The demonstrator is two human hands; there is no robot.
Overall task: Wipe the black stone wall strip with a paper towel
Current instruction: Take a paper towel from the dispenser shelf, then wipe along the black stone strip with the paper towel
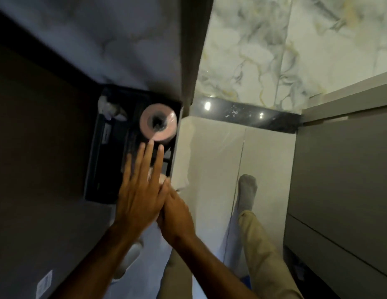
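The black stone strip (pixel 253 117) runs along the foot of the marble wall, glossy with pale smudges. A pink paper towel roll (pixel 159 124) stands on end in a black box (pixel 106 160) to its left. My left hand (pixel 140 190) is flat over the box, its fingers apart and its fingertips just short of the roll. Tucked against and partly under it, my right hand (pixel 177 214) is curled on a pale piece of paper towel (pixel 161 179), most of it hidden by the hands. Both hands are well away from the strip.
A white glossy floor tile (pixel 212 160) lies between the box and the strip. A grey cabinet (pixel 339 180) with drawers stands at the right. My socked foot (pixel 247 190) and trouser leg are on the floor. A dark wall fills the left.
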